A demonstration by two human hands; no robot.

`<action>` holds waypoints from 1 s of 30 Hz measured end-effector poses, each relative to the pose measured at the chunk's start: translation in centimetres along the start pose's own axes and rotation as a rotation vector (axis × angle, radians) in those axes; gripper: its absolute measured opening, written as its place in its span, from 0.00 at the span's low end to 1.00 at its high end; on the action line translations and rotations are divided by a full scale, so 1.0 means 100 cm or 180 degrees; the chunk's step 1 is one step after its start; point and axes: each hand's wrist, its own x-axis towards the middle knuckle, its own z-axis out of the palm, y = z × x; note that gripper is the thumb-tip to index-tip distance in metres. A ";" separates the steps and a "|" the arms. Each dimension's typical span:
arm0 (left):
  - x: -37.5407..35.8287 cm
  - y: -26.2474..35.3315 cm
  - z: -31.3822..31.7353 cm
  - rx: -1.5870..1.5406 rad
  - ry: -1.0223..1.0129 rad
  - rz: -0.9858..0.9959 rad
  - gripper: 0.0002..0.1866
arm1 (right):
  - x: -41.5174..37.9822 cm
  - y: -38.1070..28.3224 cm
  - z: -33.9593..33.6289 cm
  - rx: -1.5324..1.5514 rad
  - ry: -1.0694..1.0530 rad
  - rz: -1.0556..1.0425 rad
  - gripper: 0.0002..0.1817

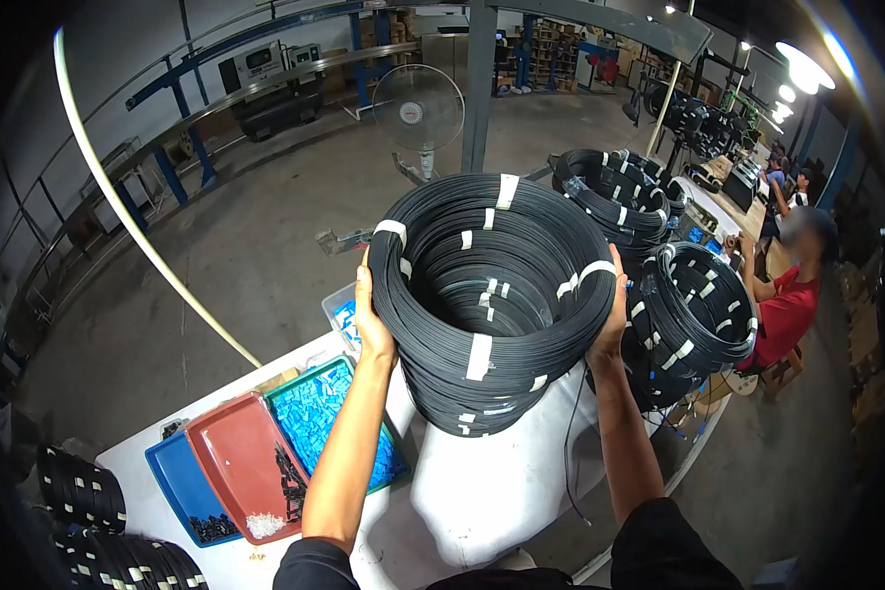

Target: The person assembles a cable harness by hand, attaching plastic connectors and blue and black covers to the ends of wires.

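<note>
Stack [501,379] of black wire coils stands mid-bench [551,482], roughly upright, taking most of the view. Grip: left hand [374,332] and right hand [611,329] spread wide on opposite sides of the upper coils, palms in. Far fingertips hidden, so can't tell how deep the hold is. Also can't tell if the base is resting or just off the bench.

Risks, my read:

- Grip is high, nothing under the base. If lifted like this, lower coils could lag or drop out; only the tape bands [479,356] and friction seem to tie things together.
- Uneven squeeze could shear the top coils sideways and lean the stack.
- Loose wire [567,455] trails over the bench by the right forearm. Could snag on the arm or get pinned under the base, then pull a coil open.
- Coil bundle [683,346] sits just beside the right hand. Swing right and the two could rub or catch, or knuckles get pinched.
- Green tray [308,375], full of blue parts, is close by the left forearm. A low elbow or a tilt left could spill it; red tray [238,447] next in line.
</note>
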 end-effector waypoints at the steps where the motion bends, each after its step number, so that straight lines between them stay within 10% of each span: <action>1: -0.001 0.000 0.002 -0.0079 0.0018 -0.0054 0.39 | 0.000 0.000 -0.001 -0.0021 0.0008 0.0036 0.39; 9: -0.029 -0.014 -0.034 0.0095 0.0018 0.0246 0.38 | -0.034 0.040 -0.028 0.0337 0.0622 -0.0145 0.40; 17: -0.178 -0.158 -0.098 0.0274 0.2723 -0.1111 0.33 | -0.162 0.161 -0.095 -0.0371 0.1868 0.1845 0.47; 30: -0.200 -0.378 -0.180 -0.1061 0.1719 -0.0595 0.32 | -0.266 0.329 -0.133 0.0190 0.2452 0.1363 0.32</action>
